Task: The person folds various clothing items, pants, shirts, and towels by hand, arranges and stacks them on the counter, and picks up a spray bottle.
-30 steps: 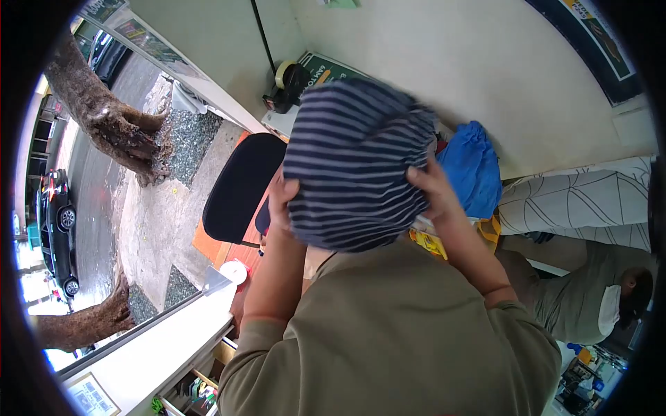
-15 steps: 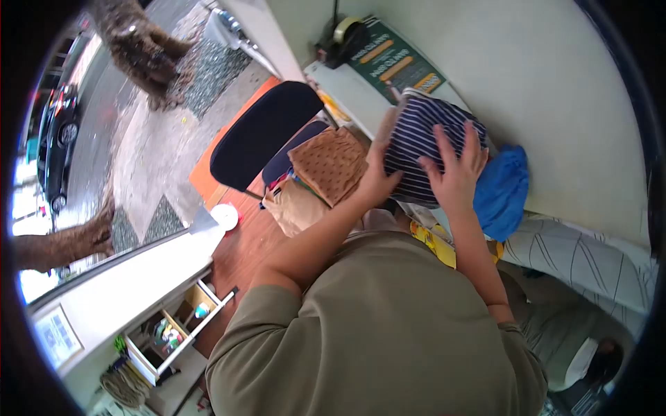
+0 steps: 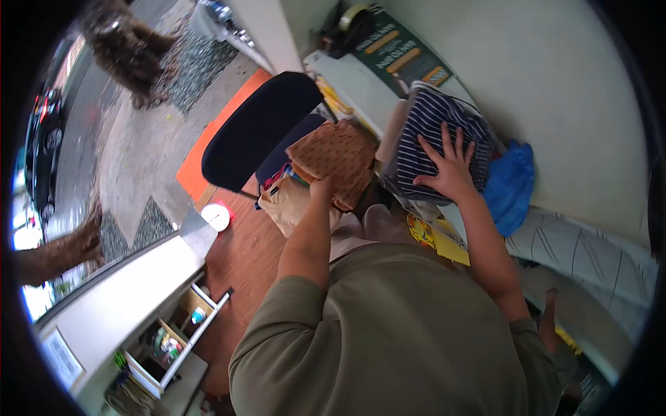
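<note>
My right hand (image 3: pixel 451 170) lies flat with fingers spread on a navy cloth with white stripes (image 3: pixel 433 118), at the top of a folded pile on the white shelf. My left hand (image 3: pixel 321 188) is at the lower edge of a brown patterned cloth (image 3: pixel 336 152) on the chair; its fingers are partly hidden by the fabric and appear closed on that edge. A beige cloth (image 3: pixel 286 204) hangs beside it, with colourful fabric tucked between. To the right of the striped pile rests a bright blue cloth (image 3: pixel 511 187).
The dark chair (image 3: pixel 260 135) stands ahead of me on the left. A green printed box (image 3: pixel 402 52) and a tape dispenser (image 3: pixel 347 31) sit on the shelf (image 3: pixel 347 73). An open drawer (image 3: pixel 177 333) juts out at lower left. Yellow fabric (image 3: pixel 447 243) lies below the pile.
My left hand has left the striped pile and moved left to the brown cloth on the chair. My right hand stays on the striped cloth, fingers now spread wider.
</note>
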Action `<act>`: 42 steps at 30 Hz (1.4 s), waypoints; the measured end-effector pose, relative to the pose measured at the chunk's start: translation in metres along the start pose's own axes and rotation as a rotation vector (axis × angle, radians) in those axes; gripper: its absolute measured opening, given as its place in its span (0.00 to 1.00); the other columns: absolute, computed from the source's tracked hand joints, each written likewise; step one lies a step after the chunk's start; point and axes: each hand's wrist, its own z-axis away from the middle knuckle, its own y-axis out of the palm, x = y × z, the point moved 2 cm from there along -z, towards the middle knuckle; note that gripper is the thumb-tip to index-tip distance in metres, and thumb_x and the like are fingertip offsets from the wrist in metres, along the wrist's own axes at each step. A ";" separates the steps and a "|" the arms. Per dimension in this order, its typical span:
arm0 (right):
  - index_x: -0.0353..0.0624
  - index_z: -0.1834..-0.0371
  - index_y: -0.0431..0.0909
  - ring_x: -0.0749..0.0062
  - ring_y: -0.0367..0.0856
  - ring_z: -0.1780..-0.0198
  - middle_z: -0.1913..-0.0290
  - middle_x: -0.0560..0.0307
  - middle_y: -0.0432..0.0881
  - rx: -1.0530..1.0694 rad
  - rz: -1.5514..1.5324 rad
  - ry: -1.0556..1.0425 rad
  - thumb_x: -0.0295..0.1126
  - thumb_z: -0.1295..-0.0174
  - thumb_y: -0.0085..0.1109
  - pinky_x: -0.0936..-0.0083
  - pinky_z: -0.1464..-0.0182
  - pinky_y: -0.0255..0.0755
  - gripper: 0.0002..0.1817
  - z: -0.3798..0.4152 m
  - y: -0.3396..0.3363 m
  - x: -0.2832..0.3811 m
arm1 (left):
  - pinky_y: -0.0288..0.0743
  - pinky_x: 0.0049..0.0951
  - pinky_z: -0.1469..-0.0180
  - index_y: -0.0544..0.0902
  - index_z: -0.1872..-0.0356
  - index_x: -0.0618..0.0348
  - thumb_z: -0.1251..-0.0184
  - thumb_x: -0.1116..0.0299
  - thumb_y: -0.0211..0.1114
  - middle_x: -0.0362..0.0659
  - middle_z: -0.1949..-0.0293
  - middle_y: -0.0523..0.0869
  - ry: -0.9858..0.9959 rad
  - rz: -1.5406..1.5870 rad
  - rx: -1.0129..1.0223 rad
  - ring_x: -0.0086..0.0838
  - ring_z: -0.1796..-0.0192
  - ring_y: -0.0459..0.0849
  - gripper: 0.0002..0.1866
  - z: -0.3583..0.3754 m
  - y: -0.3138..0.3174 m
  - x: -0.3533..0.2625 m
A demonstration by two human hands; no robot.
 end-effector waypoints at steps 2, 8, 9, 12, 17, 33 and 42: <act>0.70 0.24 0.61 0.32 0.34 0.20 0.18 0.46 0.37 -0.080 -0.101 -0.008 0.74 0.59 0.61 0.22 0.31 0.32 0.54 0.004 -0.017 0.001 | 0.82 0.37 0.59 0.75 0.41 0.68 0.33 0.65 0.62 0.48 0.51 0.84 0.051 0.368 0.153 0.38 0.55 0.85 0.23 0.015 0.007 -0.030; 0.47 0.27 0.63 0.56 0.76 0.38 0.38 0.48 0.75 -0.088 -0.994 0.241 0.47 0.37 0.65 0.62 0.37 0.72 0.37 0.063 -0.033 0.059 | 0.66 0.45 0.29 0.62 0.30 0.67 0.30 0.65 0.53 0.55 0.33 0.72 0.166 0.760 0.870 0.45 0.31 0.71 0.30 0.211 -0.030 -0.164; 0.46 0.27 0.63 0.59 0.75 0.37 0.38 0.49 0.75 0.103 -1.265 0.393 0.45 0.38 0.67 0.62 0.37 0.72 0.38 0.068 -0.027 0.075 | 0.62 0.46 0.27 0.59 0.28 0.66 0.26 0.60 0.51 0.54 0.30 0.67 0.328 0.639 0.831 0.44 0.28 0.68 0.31 0.228 -0.040 -0.165; 0.44 0.27 0.62 0.64 0.75 0.37 0.37 0.52 0.75 0.067 -1.761 0.474 0.41 0.38 0.69 0.65 0.38 0.73 0.38 0.073 -0.049 0.091 | 0.62 0.46 0.27 0.57 0.27 0.65 0.34 0.54 0.61 0.52 0.29 0.67 0.464 0.428 0.849 0.43 0.27 0.66 0.40 0.320 -0.050 -0.177; 0.39 0.28 0.63 0.69 0.75 0.38 0.38 0.54 0.77 -0.494 -1.984 0.292 0.32 0.38 0.69 0.69 0.39 0.73 0.36 0.092 -0.168 0.058 | 0.61 0.48 0.27 0.56 0.25 0.60 0.39 0.48 0.66 0.49 0.27 0.64 0.882 0.014 1.356 0.46 0.26 0.63 0.47 0.346 -0.028 -0.179; 0.65 0.27 0.66 0.29 0.58 0.28 0.24 0.41 0.56 -0.621 -0.383 0.618 0.63 0.43 0.61 0.40 0.31 0.58 0.40 0.159 -0.044 -0.180 | 0.75 0.35 0.51 0.76 0.48 0.63 0.37 0.66 0.68 0.54 0.55 0.80 1.259 -0.744 0.372 0.39 0.54 0.80 0.20 0.304 0.226 -0.100; 0.76 0.26 0.64 0.32 0.34 0.20 0.18 0.51 0.41 -0.216 -0.103 0.159 0.70 0.56 0.65 0.22 0.31 0.31 0.49 0.096 -0.012 -0.116 | 0.74 0.41 0.44 0.81 0.56 0.60 0.40 0.78 0.63 0.51 0.56 0.80 1.462 -0.472 -0.062 0.46 0.49 0.79 0.11 0.306 0.129 -0.149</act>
